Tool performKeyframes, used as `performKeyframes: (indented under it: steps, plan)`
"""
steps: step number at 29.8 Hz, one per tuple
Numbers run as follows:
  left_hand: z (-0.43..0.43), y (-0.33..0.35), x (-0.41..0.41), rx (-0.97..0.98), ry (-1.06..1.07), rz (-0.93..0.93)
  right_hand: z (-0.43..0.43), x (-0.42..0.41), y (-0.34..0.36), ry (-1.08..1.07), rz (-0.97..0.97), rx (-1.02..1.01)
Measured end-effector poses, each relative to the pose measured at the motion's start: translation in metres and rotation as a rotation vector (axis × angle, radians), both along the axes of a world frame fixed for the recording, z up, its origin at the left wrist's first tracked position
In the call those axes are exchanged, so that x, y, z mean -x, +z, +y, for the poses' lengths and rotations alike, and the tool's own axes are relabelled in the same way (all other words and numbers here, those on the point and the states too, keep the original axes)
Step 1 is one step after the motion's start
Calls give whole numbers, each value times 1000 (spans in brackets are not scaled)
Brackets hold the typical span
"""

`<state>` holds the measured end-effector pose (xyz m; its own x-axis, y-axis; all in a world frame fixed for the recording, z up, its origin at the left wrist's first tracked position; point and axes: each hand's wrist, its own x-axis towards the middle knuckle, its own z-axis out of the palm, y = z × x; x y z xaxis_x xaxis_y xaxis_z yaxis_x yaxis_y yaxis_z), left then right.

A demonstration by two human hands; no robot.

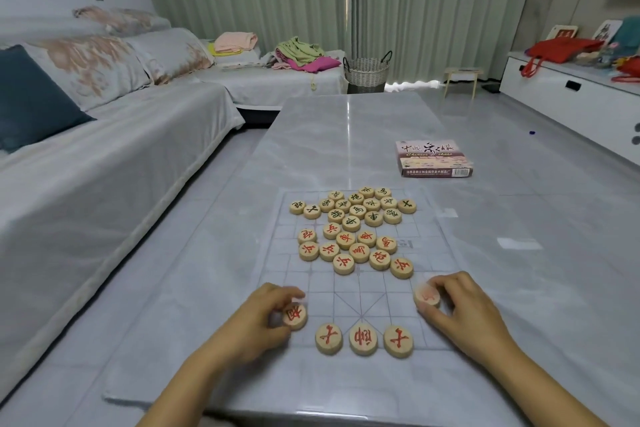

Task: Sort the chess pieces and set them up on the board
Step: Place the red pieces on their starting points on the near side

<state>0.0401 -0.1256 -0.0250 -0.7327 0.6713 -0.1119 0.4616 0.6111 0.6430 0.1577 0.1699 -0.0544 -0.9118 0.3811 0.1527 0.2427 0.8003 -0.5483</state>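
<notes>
Your left hand (256, 319) has its fingers (287, 293) curled over and pinching a red-marked disc (296, 316) by its rim. Your right hand (464, 305) does the same, fingers (440, 282) bent round a second red disc (428, 297) whose mark is too blurred to read. I cannot tell whether either disc is lifted or resting on the board (429, 246).

Between your two sets of fingers, and a little nearer to you, three red pieces (363, 340) stand side by side in a row. That row is what the next move turns on. The left disc sits just beside the row's left end, only slightly beyond its line. The right disc is farther off, out past the row's right end and well beyond its line. By my judgement the left hand has the shorter trip: draw it toward you and set the disc level with the row.

Beyond your fingers lies the loose red cluster (360, 252), then the black-marked cluster (356, 210). Farther out on the counter (346, 135), to the right, is the game box (434, 159).
</notes>
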Motion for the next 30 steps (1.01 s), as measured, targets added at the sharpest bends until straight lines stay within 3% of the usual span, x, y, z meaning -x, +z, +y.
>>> performKeyframes:
  steps: [5,12,19,30]
  plan:
    - [8,-8,-14,-25,259,79,1,-3,12,121,-147,-3]
    - [-6,-13,-29,-13,111,104,-20,-43,15,112,-57,16]
    - [-7,-20,-39,-103,231,18,-24,-58,4,82,-25,69]
    - [-3,-21,-40,-118,252,40,-26,-56,2,87,-4,31]
